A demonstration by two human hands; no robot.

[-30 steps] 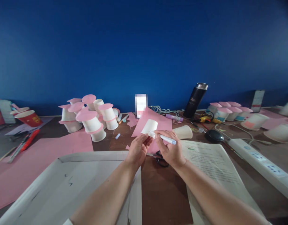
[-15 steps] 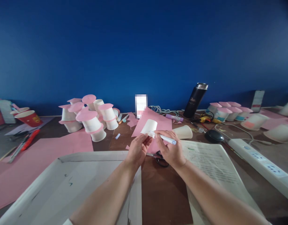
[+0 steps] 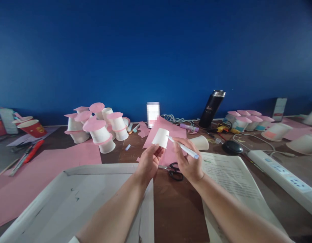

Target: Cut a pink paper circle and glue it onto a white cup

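Note:
My left hand (image 3: 150, 160) is closed on the rim of a white paper cup (image 3: 161, 137), which is held upside down and tilted slightly. In my right hand (image 3: 190, 160) is a white marker pen (image 3: 185, 148), its tip at the right side of the cup. Whether the tip touches the cup I cannot tell. Below the hands, black-handled scissors (image 3: 175, 172) lie on the brown table. Behind the cup is a sheet of pink paper (image 3: 176, 130). Another white paper cup (image 3: 200, 142) lies on its side just right of my right hand.
Stacked cups with pink paper tops (image 3: 96, 130) stand at the left, near a red utility knife (image 3: 31, 153). A black bottle (image 3: 211, 109) leans at the wall. At the right are a mouse (image 3: 232, 147) and a power strip (image 3: 282, 175). A white sheet (image 3: 95, 202) covers the front left.
My right hand has moved a little right and down with the marker, drawing its tip from the cup's lower rim to its right side. The scissors are more exposed.

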